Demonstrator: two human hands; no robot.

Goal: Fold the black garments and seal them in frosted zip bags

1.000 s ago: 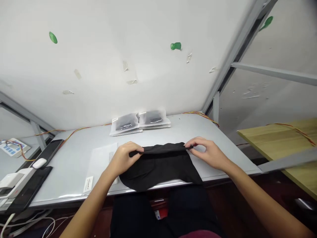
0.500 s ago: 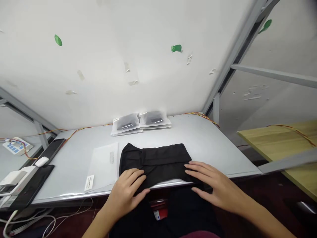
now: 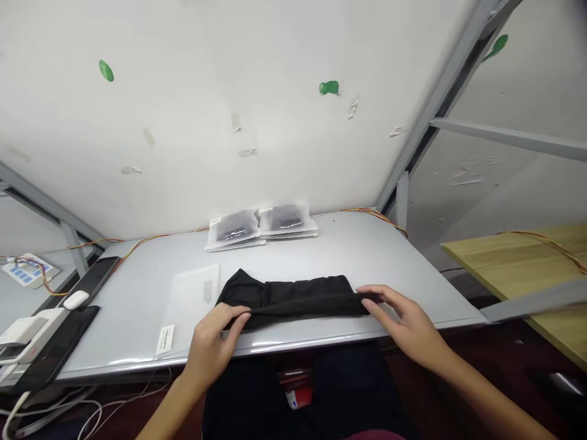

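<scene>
A white computer mouse [image 3: 76, 299] lay well left of the hands on a pale grey table [image 3: 367, 256], and a printed plastic sleeve [image 3: 190, 302] sat just beside the left hand [image 3: 213, 342], whose fingers [image 3: 233, 316] touched a folded black cloth [image 3: 288, 300] lying flat between both hands. Sealed plastic packets [image 3: 261, 223] rested beyond the cloth. The right hand [image 3: 403, 321] met the cloth's right end, the hands well apart, though whether either pinched the fabric could not be told, with a wooden board [image 3: 518, 256] further right.
</scene>
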